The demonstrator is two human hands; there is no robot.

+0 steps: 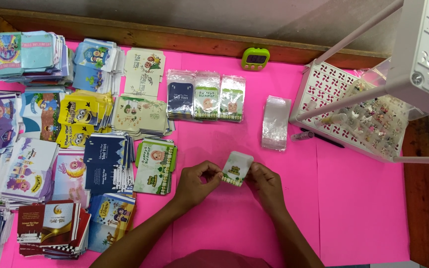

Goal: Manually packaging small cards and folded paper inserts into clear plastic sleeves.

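Basically, both hands, left hand point(194, 182) and right hand point(265, 182), had fingers pinched on the small envelope point(237, 167); hold the edges evenly, no creasing.

A green timer point(255, 58) sits near a white rack point(323, 89).

Card stacks point(60, 134) lie left; rack point(353, 111) right; timer point(255, 58) behind.
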